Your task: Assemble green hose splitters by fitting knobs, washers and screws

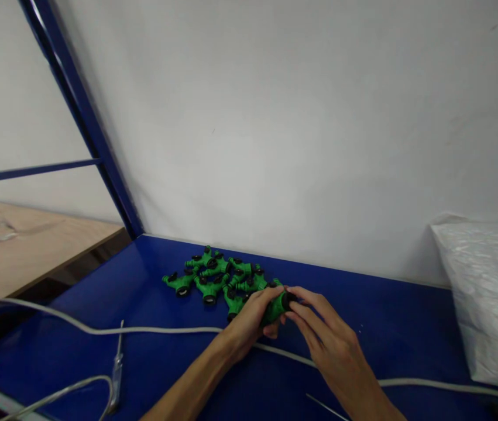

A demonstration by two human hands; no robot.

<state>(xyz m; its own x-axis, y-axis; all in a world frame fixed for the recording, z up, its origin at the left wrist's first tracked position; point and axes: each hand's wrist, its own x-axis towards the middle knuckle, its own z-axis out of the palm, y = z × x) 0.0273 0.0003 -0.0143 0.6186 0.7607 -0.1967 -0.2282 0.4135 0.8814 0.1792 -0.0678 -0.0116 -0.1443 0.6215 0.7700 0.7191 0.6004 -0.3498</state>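
My left hand (247,321) is closed around a green hose splitter (276,310) with a black collar at its right end. With the fingertips of my right hand (335,340), I pinch that black collar; part of the splitter is hidden behind my fingers. Just beyond and to the left lies a group of several more green Y-shaped hose splitters (210,287) with black valve levers and collars. They rest close together on the blue tabletop (161,356).
A pale cable (156,330) runs across the table under my hands. At left lies a clear-handled screwdriver (117,374) beside a looped tube (77,386). A thin metal rod (325,406) is at the front. A full whitish plastic bag (490,298) stands at right; a blue post (99,128) rises at left.
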